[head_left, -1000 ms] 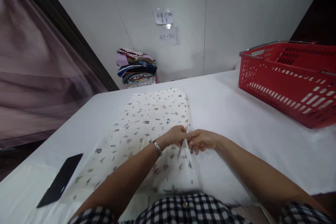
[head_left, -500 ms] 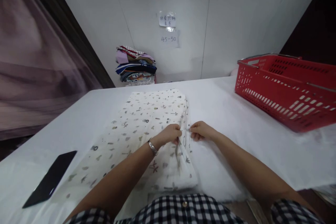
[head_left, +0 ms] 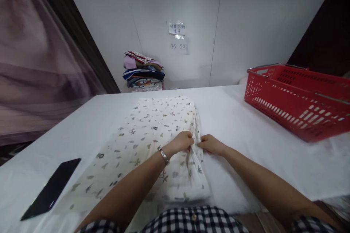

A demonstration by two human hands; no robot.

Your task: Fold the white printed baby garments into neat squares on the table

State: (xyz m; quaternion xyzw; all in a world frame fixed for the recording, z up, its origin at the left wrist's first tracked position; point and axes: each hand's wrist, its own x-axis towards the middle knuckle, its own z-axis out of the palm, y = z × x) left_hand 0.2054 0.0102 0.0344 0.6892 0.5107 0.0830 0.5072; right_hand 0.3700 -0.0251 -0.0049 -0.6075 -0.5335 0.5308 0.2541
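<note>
My left hand (head_left: 183,141) and right hand (head_left: 212,144) have just parted, each pinching the printed cloth (head_left: 155,118), so its layered edges lie separated between my fingers (head_left: 189,138).

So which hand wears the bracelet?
The left hand, pinching the patterned cloth: a silver bracelet circles its wrist, while the right hand shows none.
</note>
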